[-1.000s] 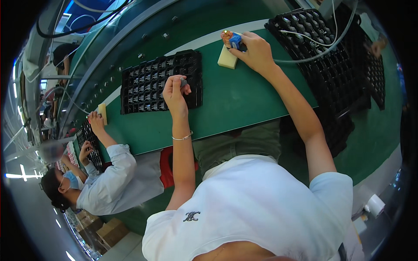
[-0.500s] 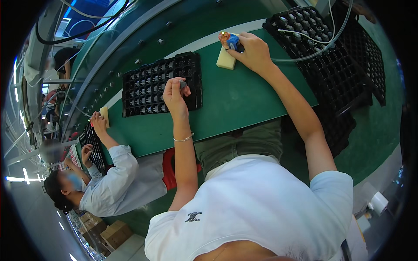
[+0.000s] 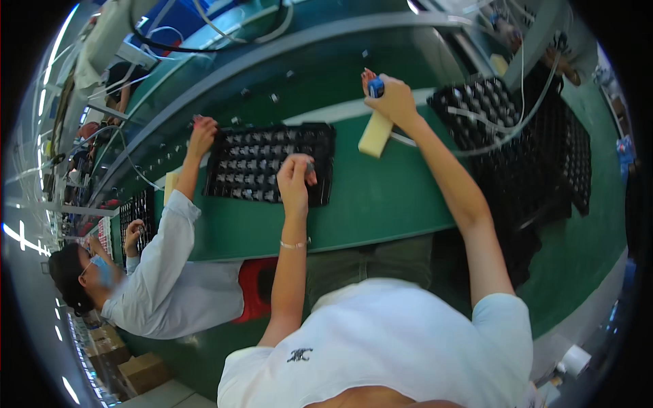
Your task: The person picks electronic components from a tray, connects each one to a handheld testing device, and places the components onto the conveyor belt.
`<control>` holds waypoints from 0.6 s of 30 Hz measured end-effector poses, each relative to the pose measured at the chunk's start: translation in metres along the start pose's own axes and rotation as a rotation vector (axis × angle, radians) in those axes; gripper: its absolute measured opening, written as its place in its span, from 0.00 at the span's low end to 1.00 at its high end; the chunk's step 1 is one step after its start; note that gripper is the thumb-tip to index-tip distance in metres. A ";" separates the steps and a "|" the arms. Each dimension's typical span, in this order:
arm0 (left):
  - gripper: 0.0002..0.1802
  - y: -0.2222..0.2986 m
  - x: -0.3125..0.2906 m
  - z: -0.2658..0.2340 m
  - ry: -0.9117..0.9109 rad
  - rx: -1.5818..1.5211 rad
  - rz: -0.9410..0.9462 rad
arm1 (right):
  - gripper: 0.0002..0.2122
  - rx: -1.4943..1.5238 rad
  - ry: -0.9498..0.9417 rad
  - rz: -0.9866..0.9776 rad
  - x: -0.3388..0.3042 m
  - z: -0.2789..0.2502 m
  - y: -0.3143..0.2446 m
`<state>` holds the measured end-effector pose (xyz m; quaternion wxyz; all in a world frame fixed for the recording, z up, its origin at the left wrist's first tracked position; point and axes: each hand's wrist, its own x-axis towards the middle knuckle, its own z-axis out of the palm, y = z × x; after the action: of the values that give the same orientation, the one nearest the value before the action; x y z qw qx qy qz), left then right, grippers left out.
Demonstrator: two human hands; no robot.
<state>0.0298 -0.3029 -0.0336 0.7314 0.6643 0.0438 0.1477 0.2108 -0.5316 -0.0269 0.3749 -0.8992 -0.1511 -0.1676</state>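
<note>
I saw the left hand (image 3: 294, 180) with its fingers curled in, pinching a small grey part (image 3: 310, 167) over the right side of the black tray (image 3: 323, 138). From my distant post, the right hand (image 3: 397, 102) looked closed around a blue tool (image 3: 376, 86), just beyond the yellow block (image 3: 374, 137); blur hid its exact fingertip contact.

Green workbench (image 3: 401, 194) — bearing, left to right, a black compartmented tray (image 3: 317, 144), a pale yellow block (image 3: 375, 136), and overlapping black trays (image 3: 507, 173).
</note>
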 end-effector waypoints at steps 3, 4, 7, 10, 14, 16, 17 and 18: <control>0.13 0.005 -0.003 0.001 0.031 0.046 -0.032 | 0.16 0.033 0.103 -0.030 0.047 0.020 0.001; 0.13 0.007 -0.004 0.002 0.033 0.055 -0.021 | 0.16 0.039 0.124 -0.054 0.058 0.028 0.001; 0.13 0.009 -0.005 0.004 0.063 0.069 -0.024 | 0.18 -0.042 0.081 -0.081 0.084 0.050 0.005; 0.12 0.006 -0.005 0.004 0.050 -0.014 0.031 | 0.18 -0.050 0.049 -0.036 0.094 0.066 0.010; 0.11 0.001 -0.006 0.003 0.086 -0.083 0.018 | 0.18 -0.090 -0.001 -0.004 0.089 0.070 0.014; 0.11 0.000 -0.005 0.004 0.094 -0.108 0.026 | 0.17 -0.105 -0.048 -0.014 0.088 0.066 0.011; 0.11 0.000 -0.005 0.004 0.099 -0.108 0.020 | 0.17 -0.107 -0.068 -0.026 0.088 0.062 0.008; 0.12 0.001 -0.004 0.004 0.091 -0.132 0.020 | 0.17 -0.113 -0.107 -0.026 0.088 0.058 0.004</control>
<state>0.0273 -0.3081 -0.0330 0.7694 0.6076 0.0604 0.1876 0.3019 -0.4793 -0.0314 0.3127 -0.9245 -0.1729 -0.1325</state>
